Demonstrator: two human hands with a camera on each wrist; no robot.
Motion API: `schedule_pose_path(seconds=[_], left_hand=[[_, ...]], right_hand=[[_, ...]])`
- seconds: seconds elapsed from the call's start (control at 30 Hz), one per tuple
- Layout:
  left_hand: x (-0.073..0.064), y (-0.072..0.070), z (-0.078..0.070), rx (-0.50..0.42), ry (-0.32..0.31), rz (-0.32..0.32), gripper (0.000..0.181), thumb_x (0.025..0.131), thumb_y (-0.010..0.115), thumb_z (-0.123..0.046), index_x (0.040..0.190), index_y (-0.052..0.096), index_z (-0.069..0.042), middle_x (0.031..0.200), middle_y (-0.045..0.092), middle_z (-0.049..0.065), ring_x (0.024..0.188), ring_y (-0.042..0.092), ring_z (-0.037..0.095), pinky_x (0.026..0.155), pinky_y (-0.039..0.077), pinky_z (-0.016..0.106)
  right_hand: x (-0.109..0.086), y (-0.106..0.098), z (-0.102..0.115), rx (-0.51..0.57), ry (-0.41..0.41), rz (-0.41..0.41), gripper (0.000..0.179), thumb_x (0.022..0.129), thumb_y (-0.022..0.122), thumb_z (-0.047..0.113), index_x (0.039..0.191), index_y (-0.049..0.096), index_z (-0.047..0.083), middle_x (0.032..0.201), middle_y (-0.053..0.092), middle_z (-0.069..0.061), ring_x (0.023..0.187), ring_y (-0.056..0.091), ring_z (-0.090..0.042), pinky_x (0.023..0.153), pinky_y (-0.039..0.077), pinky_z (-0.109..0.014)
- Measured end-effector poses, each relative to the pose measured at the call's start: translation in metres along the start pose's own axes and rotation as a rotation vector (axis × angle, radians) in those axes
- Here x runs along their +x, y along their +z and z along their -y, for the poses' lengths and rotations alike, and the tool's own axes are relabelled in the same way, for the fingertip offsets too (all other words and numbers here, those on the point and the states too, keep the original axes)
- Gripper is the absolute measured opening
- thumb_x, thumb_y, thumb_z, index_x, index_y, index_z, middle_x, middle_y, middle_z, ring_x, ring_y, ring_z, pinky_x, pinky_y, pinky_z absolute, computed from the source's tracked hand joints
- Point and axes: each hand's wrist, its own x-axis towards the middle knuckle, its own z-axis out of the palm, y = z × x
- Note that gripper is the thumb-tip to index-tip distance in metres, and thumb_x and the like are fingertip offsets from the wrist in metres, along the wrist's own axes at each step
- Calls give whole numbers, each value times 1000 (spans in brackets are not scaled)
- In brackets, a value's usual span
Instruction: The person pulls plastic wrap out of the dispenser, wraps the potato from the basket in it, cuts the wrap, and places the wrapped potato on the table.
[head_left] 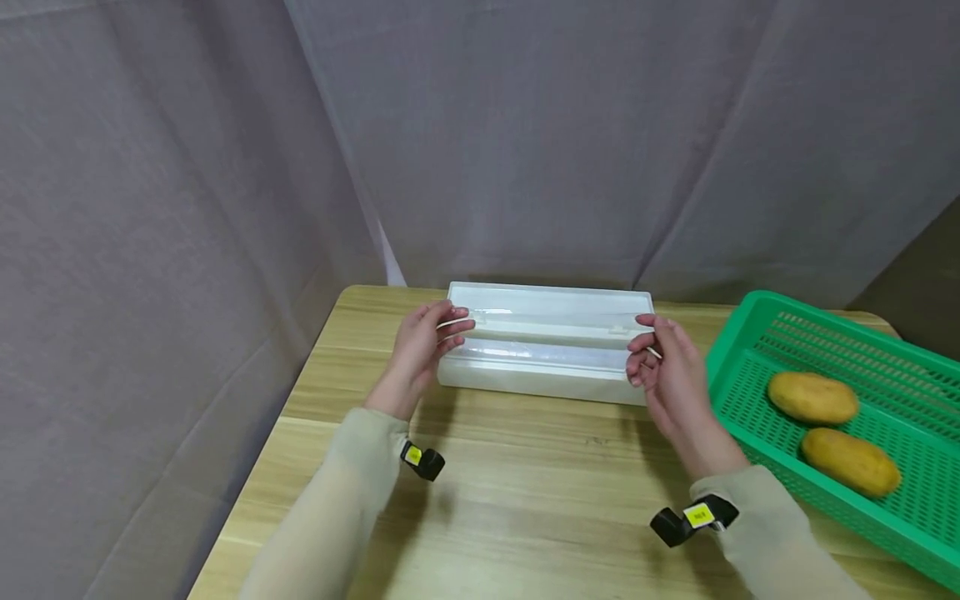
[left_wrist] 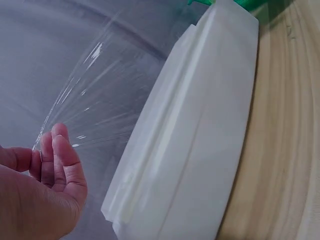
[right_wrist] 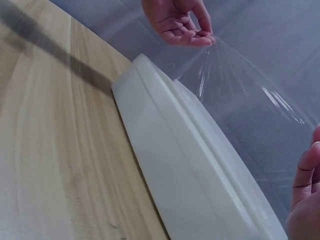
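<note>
Clear film (left_wrist: 92, 100) is stretched above white box (head_left: 540, 377), pinched at one end by left hand (head_left: 420, 346), at other by right hand (head_left: 672, 367). Box is placed on bench (head_left: 525, 500); to its right, two potatoes (head_left: 812, 397) are kept in green basket (head_left: 825, 507).

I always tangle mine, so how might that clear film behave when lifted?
Probably floppy: the clear film fans into creases from the left grip. Likely light, being see-through. It may bunch up, since it narrows sharply at that grip.
</note>
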Motion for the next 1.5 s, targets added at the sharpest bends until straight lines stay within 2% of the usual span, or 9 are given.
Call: schedule_pose_path(seconds=[0.1,0.37,0.6,0.73,0.93,1.17,1.33,1.5], left_hand=[[0,3,-5,0,9,2,18,112,54,-15,119,60,-1,113,73,13,88,76,12,76,60,22],[-1,9,-20,2,69,16,12,112,53,-14,111,59,-4,95,73,1,86,76,12,72,59,22],[-1,11,-31,8,86,17,11,112,54,-16,105,59,-8,105,73,8,88,76,14,75,60,23],[-2,11,-37,45,97,27,12,112,55,-17,105,60,-10,107,74,8,90,76,15,76,60,23],[-2,13,-47,64,142,39,12,112,56,-16,104,61,-10,111,76,12,88,76,14,75,59,24],[-1,19,-62,64,199,46,12,112,57,-17,104,62,-9,99,75,3,86,76,13,73,58,23],[-1,25,-72,52,232,55,12,111,58,-16,102,62,-10,97,75,2,86,76,14,73,57,23],[-3,30,-85,50,257,59,13,111,57,-14,99,62,-11,94,75,1,86,75,14,73,56,25]], right_hand=[[2,1,5,-10,-19,1,25,115,47,30,116,65,12,79,64,1,56,57,-12,49,45,-20],[7,2,17,-84,-62,23,26,114,50,33,119,63,11,81,64,0,58,58,-13,48,48,-19],[11,2,25,-108,-82,51,28,114,51,33,121,62,9,83,64,-2,59,58,-14,49,50,-21],[14,2,31,-127,-99,73,29,114,52,32,121,60,6,83,65,-2,59,59,-14,48,50,-21],[20,5,42,-141,-126,103,30,113,53,31,122,60,3,82,66,-2,58,59,-15,47,51,-22],[28,10,58,-143,-166,134,26,113,54,28,119,63,4,81,69,-4,56,61,-15,46,51,-22],[35,10,71,-169,-190,161,28,113,54,27,121,62,1,83,70,-5,58,63,-15,49,53,-22],[39,16,83,-214,-222,152,29,112,56,29,121,64,3,85,70,-4,61,63,-16,51,53,-23]])
